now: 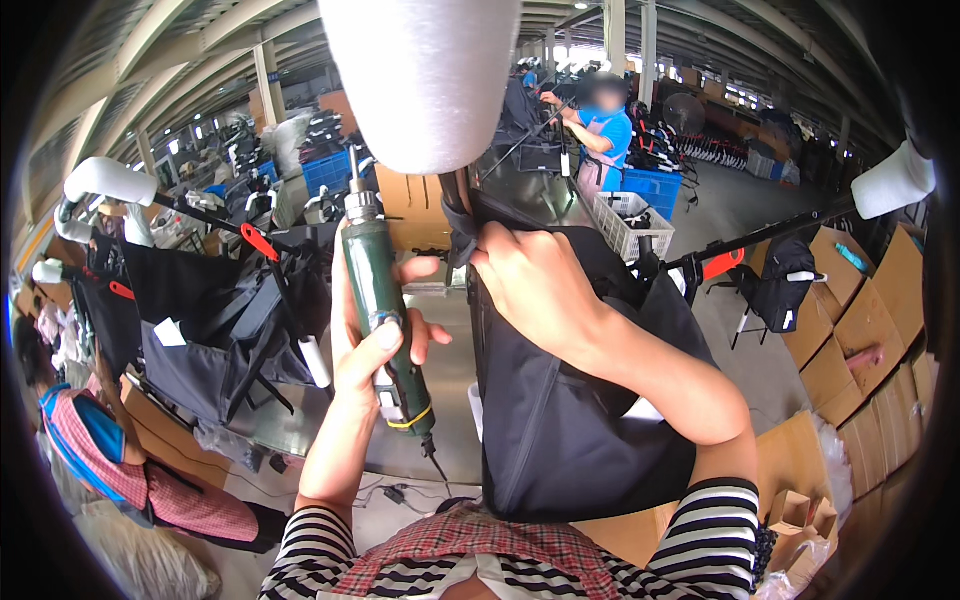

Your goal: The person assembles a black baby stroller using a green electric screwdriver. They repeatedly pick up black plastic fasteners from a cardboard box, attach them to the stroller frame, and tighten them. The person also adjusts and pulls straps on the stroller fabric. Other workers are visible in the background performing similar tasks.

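Black fabric (575, 440) bounds the gap beside the screwdriver (375, 278).

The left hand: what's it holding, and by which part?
The left hand holds a green electric screwdriver around the middle of its body.

Black fabric (570, 430) drapes over the right of a grey workbench (450, 400), with a fabric-covered black frame (195, 375) at left. Farther right, a black seat on legs (785, 285) and brown cartons (875, 320) stand on the workshop's grey floor (730, 210).
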`<action>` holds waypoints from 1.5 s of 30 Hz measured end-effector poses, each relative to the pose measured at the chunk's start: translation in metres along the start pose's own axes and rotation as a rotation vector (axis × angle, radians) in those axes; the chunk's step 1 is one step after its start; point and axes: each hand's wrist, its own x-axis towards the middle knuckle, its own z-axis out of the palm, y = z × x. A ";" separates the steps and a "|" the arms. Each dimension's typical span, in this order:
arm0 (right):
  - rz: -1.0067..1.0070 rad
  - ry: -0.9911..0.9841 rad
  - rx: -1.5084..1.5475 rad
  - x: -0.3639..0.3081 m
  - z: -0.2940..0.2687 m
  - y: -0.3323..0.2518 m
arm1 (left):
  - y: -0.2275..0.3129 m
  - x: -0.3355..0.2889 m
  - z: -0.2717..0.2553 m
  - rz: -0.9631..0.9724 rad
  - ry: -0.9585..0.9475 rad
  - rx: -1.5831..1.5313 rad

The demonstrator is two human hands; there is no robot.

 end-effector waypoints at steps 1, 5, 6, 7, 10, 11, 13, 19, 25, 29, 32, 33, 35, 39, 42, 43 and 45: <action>0.007 -0.016 -0.003 -0.001 0.000 -0.001 | -0.001 0.002 0.002 0.000 0.014 -0.003; 0.031 -0.034 0.041 -0.002 -0.005 -0.006 | -0.005 0.007 0.006 -0.025 0.000 -0.030; 0.034 -0.026 0.048 -0.002 -0.005 -0.008 | -0.007 0.008 0.005 -0.026 -0.015 -0.035; 0.038 -0.018 0.055 -0.003 -0.005 -0.010 | -0.008 0.008 0.004 -0.033 -0.020 -0.036; 0.063 -0.016 0.037 -0.004 -0.005 -0.013 | -0.011 0.010 0.006 -0.060 -0.029 -0.072; 0.087 -0.008 0.052 -0.004 -0.005 -0.013 | -0.012 0.011 0.006 -0.067 -0.030 -0.080; 0.132 0.006 0.085 -0.006 -0.004 -0.015 | -0.013 0.012 0.006 -0.075 -0.038 -0.087; 0.131 0.036 -0.001 -0.008 -0.021 -0.033 | -0.018 0.016 0.005 -0.071 -0.033 -0.094; -0.008 0.344 0.074 0.011 -0.042 -0.029 | -0.014 0.012 0.004 -0.065 -0.010 -0.104; 0.256 -0.132 0.400 0.013 -0.021 -0.006 | -0.020 0.012 0.004 -0.053 -0.017 -0.078; 0.091 -0.042 0.261 0.011 -0.012 0.003 | -0.009 -0.002 0.006 -0.115 0.048 0.040; 0.035 -0.018 0.261 0.008 -0.009 0.005 | -0.004 -0.012 0.003 -0.159 0.028 0.077; -0.033 -0.008 0.230 0.008 -0.010 0.005 | 0.006 -0.035 -0.004 -0.266 -0.048 0.026; -0.091 0.019 0.229 0.010 -0.003 0.004 | 0.010 -0.081 -0.021 -0.380 -0.217 0.167; -0.101 0.033 0.232 0.007 0.000 0.010 | 0.016 -0.089 -0.009 -0.436 -0.197 0.106; -0.096 0.026 0.218 0.006 0.001 0.011 | 0.016 -0.089 -0.009 -0.440 -0.207 0.116; -0.092 0.027 0.207 0.005 0.000 0.011 | 0.015 -0.087 -0.006 -0.434 -0.205 0.137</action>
